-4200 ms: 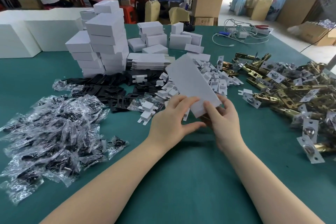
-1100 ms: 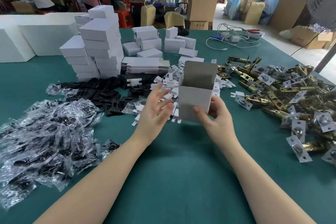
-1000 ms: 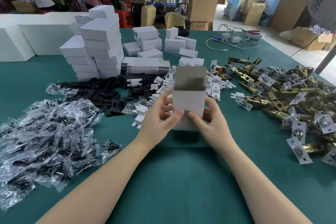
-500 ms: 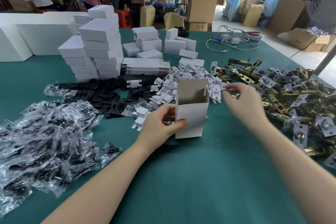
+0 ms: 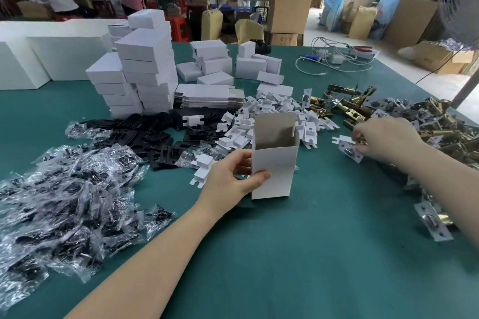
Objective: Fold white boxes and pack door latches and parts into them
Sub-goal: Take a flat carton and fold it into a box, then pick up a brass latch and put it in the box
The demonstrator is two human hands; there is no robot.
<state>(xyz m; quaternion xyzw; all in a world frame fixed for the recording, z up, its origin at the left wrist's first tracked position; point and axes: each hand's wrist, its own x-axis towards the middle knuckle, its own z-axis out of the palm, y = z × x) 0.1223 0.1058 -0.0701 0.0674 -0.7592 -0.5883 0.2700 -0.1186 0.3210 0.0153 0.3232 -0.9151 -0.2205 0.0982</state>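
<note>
At desk centre, left hand (image 5: 228, 179) grips the upright white box (image 5: 273, 158), top flaps open. Right hand (image 5: 383, 140) pinches a latch (image 5: 350, 151) at the pile's (image 5: 425, 124) near-left edge (grip partly hidden). Packing step; next: lift the latch clear, drop it into the box mouth.

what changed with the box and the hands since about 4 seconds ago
The flat white cardboard box has been opened up and now stands upright on the green table, top flaps open. The right hand let go of it, moved right to the pile of brass door latches and now pinches one latch. The left hand still grips the box. The stacked boxes and bagged parts have not moved.
</note>
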